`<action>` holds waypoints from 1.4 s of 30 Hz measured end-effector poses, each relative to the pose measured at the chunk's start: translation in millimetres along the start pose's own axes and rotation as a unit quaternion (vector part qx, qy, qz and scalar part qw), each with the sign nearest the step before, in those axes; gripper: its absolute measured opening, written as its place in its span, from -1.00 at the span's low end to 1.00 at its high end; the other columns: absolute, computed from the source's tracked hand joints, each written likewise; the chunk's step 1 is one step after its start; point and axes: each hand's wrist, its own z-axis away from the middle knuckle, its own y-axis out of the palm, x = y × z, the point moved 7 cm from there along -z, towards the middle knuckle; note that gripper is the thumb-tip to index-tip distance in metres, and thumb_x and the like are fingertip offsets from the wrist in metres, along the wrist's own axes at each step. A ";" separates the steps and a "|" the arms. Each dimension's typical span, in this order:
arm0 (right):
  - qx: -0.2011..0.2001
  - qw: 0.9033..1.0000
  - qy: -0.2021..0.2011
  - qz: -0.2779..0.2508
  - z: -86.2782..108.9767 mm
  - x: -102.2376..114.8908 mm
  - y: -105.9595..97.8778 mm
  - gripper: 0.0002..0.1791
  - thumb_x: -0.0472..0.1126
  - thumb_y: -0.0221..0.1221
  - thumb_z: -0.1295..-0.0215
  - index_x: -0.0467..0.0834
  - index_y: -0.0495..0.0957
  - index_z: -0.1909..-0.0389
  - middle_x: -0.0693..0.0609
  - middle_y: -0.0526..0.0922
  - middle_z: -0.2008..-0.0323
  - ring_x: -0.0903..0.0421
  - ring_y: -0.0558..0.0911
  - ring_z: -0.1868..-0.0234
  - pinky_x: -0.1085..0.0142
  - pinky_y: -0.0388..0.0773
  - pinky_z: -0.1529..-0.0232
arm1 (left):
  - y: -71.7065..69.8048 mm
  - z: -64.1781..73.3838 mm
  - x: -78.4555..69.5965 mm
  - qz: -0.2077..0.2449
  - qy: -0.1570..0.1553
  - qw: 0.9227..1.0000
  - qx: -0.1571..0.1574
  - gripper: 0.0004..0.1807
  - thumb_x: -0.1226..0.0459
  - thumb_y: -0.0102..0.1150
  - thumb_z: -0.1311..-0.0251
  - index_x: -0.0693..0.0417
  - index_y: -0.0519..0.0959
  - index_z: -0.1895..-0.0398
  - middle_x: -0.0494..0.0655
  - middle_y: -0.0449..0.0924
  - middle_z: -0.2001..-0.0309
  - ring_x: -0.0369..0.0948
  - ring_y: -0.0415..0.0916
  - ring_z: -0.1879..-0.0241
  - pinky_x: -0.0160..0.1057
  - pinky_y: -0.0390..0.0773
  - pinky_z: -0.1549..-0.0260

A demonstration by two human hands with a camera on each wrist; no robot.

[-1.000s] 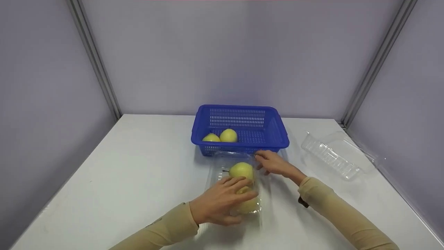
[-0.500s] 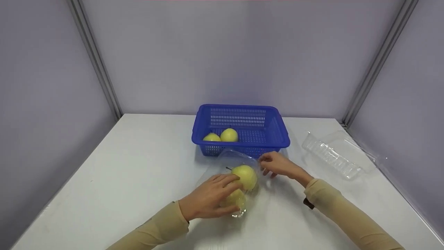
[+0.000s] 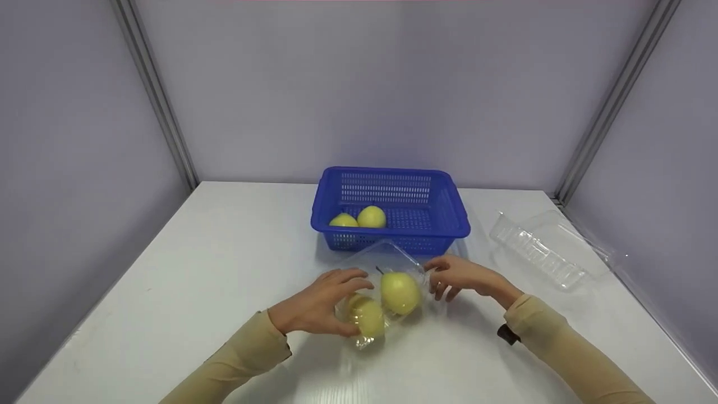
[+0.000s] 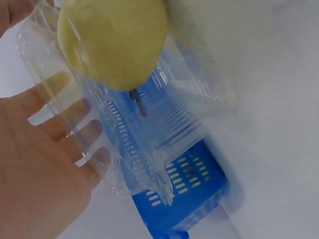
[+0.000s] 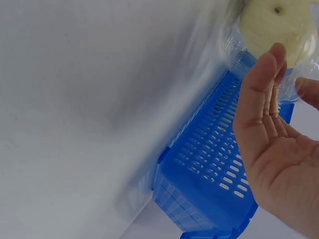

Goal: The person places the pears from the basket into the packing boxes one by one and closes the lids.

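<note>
A clear plastic fruit box (image 3: 359, 258) lies slantwise on the white table with two yellow-green pears (image 3: 400, 293) inside. Whether its lid is closed cannot be made out. My left hand (image 3: 314, 306) is at its left side, thumb toward the near end; in the left wrist view the nearly straight fingers (image 4: 79, 117) lie against the plastic. At the right edge, my right hand (image 3: 465, 278) holds the box between thumb and bent fingers (image 5: 251, 97). One pear (image 4: 117, 40) shows through the plastic, stem toward the basket.
Just behind the box stands a blue basket (image 3: 391, 232) with two pears (image 3: 371, 217) at its front left. Another clear plastic box (image 3: 538, 252) lies open at the table's right side. Grey wall panels (image 3: 359, 84) enclose the table.
The box with the pears has turned clockwise, its near end swinging left. My left hand has moved left and its fingers have come off the pears' top; my right hand has shifted slightly right and nearer.
</note>
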 end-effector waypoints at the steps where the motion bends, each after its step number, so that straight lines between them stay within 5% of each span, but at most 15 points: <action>1: 0.002 1.000 0.001 -0.003 0.8 0.2 0.8 -0.32 -0.31 0.12 -0.09 -0.39 0.33 -0.30 -0.16 0.72 0.34 0.07 0.70 0.37 0.22 0.68 0.36 | -0.4 0.2 2.7 0.009 -0.003 1.000 0.007 -0.20 0.04 0.42 0.10 0.01 0.41 -0.29 0.04 0.27 -0.41 0.03 0.15 -0.44 0.19 0.10 -0.38; 8: 0.040 0.999 0.024 -0.012 9.6 -5.1 12.1 -0.23 -0.29 0.12 -0.08 -0.37 0.22 -0.39 -0.09 0.72 0.44 0.06 0.71 0.40 0.18 0.69 0.35 | -5.6 3.5 26.2 0.046 -0.061 0.996 0.034 -0.12 0.11 0.38 0.13 -0.03 0.33 -0.39 0.13 0.06 -0.51 0.18 -0.21 -0.54 0.34 -0.15 -0.39; 13: 0.057 0.997 0.035 -0.040 16.9 -8.4 17.3 -0.20 -0.29 0.14 -0.10 -0.38 0.11 -0.40 -0.08 0.69 0.46 0.08 0.67 0.44 0.24 0.66 0.43 | -7.0 5.0 49.8 0.091 -0.159 0.983 0.022 -0.06 0.21 0.33 0.12 -0.13 0.24 -0.48 0.18 -0.21 -0.56 0.17 -0.33 -0.54 0.39 0.02 -0.33; 17: 0.067 0.995 0.047 -0.065 20.7 -10.5 20.5 -0.20 -0.26 0.12 -0.16 -0.34 0.02 -0.40 -0.07 0.69 0.46 0.13 0.63 0.50 0.33 0.59 0.53 | -5.8 7.3 66.0 0.147 -0.238 0.960 -0.007 -0.01 0.21 0.34 0.07 -0.15 0.14 -0.52 0.21 -0.33 -0.57 0.14 -0.34 -0.55 0.34 0.11 -0.33; 23: 0.073 0.991 0.055 -0.097 23.6 -12.0 24.0 0.01 -0.25 0.08 -0.19 -0.37 -0.34 -0.51 -0.07 0.67 0.44 0.17 0.61 0.50 0.35 0.57 0.52 | 0.4 11.0 76.2 0.235 -0.284 0.930 -0.017 0.04 0.17 0.34 -0.03 -0.14 -0.02 -0.57 0.17 -0.21 -0.56 0.15 -0.20 -0.54 0.29 0.03 -0.38; 25: 0.074 0.990 0.056 -0.103 24.2 -13.3 24.8 -0.01 -0.26 0.09 -0.17 -0.36 -0.29 -0.50 -0.06 0.66 0.44 0.17 0.60 0.50 0.35 0.57 0.51 | 3.2 14.4 77.0 0.266 -0.302 0.915 -0.015 0.04 0.15 0.31 -0.09 -0.12 -0.08 -0.58 0.12 -0.18 -0.57 0.13 -0.13 -0.53 0.24 0.05 -0.40; 29: 0.069 0.989 0.058 -0.113 25.4 -17.0 25.8 -0.04 -0.27 0.11 -0.16 -0.32 -0.24 -0.47 -0.05 0.65 0.45 0.17 0.60 0.49 0.34 0.58 0.50 | 10.6 21.4 76.7 0.338 -0.341 0.877 -0.009 -0.01 0.13 0.24 -0.20 0.03 -0.11 -0.58 0.18 0.13 -0.46 0.13 0.34 -0.30 0.10 0.42 -0.21; 32: 0.061 0.989 0.055 -0.119 25.9 -18.8 25.6 -0.11 -0.28 0.11 -0.16 -0.31 -0.17 -0.43 -0.05 0.64 0.46 0.16 0.59 0.50 0.33 0.59 0.51 | 17.2 22.6 74.2 0.390 -0.344 0.854 0.013 -0.11 0.17 0.17 -0.26 0.12 -0.06 -0.55 0.21 0.46 -0.17 0.01 0.59 0.03 -0.07 0.61 0.09; 36: 0.059 0.989 0.046 -0.125 25.6 -19.1 25.8 -0.25 -0.29 0.09 -0.20 -0.34 -0.06 -0.34 -0.04 0.62 0.46 0.16 0.58 0.49 0.32 0.60 0.50 | 24.0 22.3 70.4 0.451 -0.331 0.828 0.047 -0.25 0.22 0.04 -0.35 0.15 -0.02 -0.52 0.12 0.65 0.14 -0.11 0.65 0.27 -0.21 0.58 0.28; 38: 0.059 0.989 0.043 -0.129 26.3 -19.0 25.9 -0.16 -0.29 0.09 -0.21 -0.35 -0.14 -0.42 -0.04 0.62 0.45 0.16 0.58 0.48 0.31 0.60 0.48 | 26.4 21.4 70.0 0.477 -0.327 0.814 0.052 -0.27 0.25 0.02 -0.37 0.16 -0.03 -0.51 0.07 0.67 0.20 -0.15 0.64 0.31 -0.25 0.54 0.31; 42: 0.065 0.988 0.036 -0.139 29.9 -18.8 26.1 0.07 -0.28 0.11 -0.21 -0.34 -0.46 -0.50 -0.05 0.62 0.41 0.15 0.58 0.42 0.31 0.61 0.42 | 28.8 19.9 70.9 0.503 -0.326 0.799 0.049 -0.21 0.30 0.07 -0.30 0.15 -0.05 -0.52 0.06 0.67 0.19 -0.18 0.62 0.30 -0.28 0.52 0.32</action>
